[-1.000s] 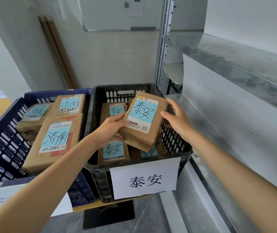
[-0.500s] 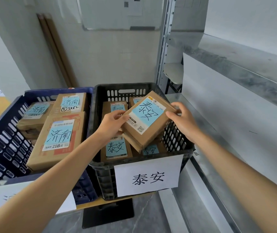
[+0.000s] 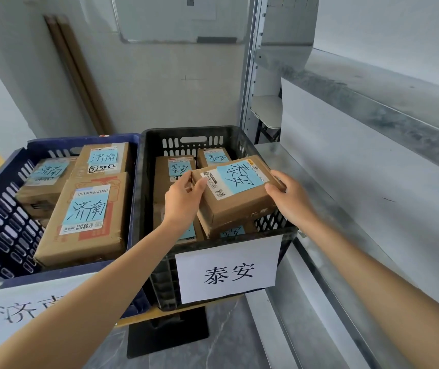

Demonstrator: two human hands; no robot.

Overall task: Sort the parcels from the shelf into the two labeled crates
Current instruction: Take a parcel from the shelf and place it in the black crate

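Over the near right corner of the black crate [image 3: 159,134], the parcel [image 3: 235,191] marked 泰安 sat slightly tilted on or just above a lower parcel [image 3: 229,231], its long axis running across from hand to hand. The left hand [image 3: 183,201] pinched its left end with curled fingers and the right hand [image 3: 290,201] gripped its right end, neither nearer than the other, so setting it down looked like a short straight drop. The blue crate [image 3: 3,225] stood just beside on the left, the shelf [image 3: 271,155] on the right.

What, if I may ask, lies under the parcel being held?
A brown parcel lies beneath the held parcel; only its front edge and part of its blue label show. The rest is covered.
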